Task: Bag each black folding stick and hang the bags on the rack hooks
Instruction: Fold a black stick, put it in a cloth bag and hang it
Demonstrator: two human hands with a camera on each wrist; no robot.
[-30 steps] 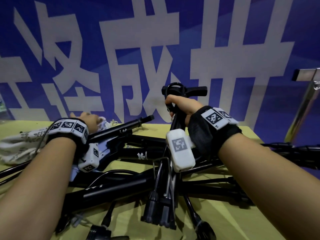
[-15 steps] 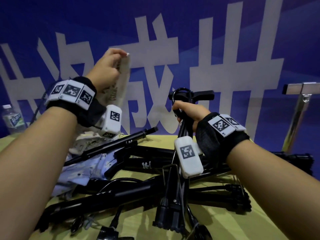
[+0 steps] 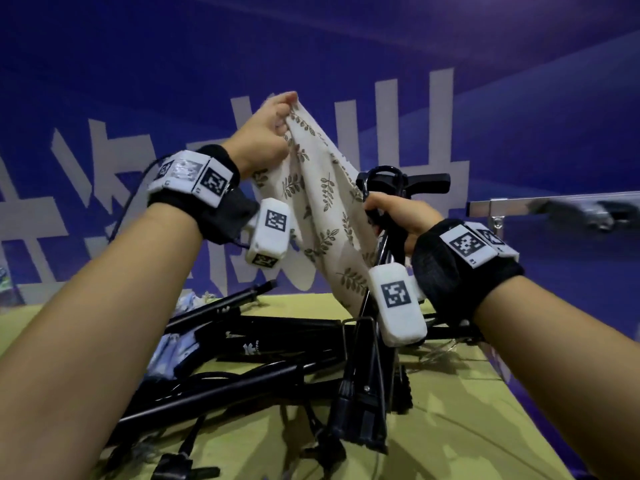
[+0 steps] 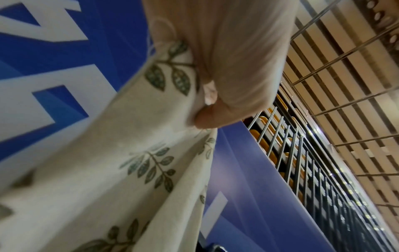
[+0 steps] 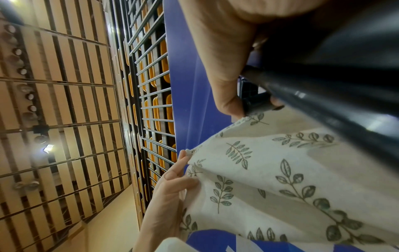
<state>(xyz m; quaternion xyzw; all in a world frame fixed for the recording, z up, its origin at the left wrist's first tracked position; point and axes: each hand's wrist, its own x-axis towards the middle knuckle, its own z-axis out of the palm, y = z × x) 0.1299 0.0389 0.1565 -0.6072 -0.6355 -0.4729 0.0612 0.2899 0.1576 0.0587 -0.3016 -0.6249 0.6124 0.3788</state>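
My left hand [image 3: 273, 114] is raised and pinches the top edge of a cream cloth bag [image 3: 322, 209] printed with green leaves. The bag hangs down beside the stick in my right hand. In the left wrist view the fingers [image 4: 215, 109] clamp the bag's hem [image 4: 138, 136]. My right hand [image 3: 394, 209] grips a folded black stick [image 3: 370, 368] just below its T-handle [image 3: 415, 180], standing it upright on the table. The right wrist view shows the stick's shaft [image 5: 323, 95] with the bag [image 5: 280, 179] next to it.
Several more black folded sticks [image 3: 263, 344] lie piled on the yellow-green table [image 3: 450, 427]. A pale blue patterned bag [image 3: 173, 351] lies under them at the left. A metal rack bar [image 3: 540, 204] stands at the right. A blue banner wall is behind.
My left hand lifted the leaf-print bag off the table, up and rightward toward the stick. The right hand kept holding the stick upright.
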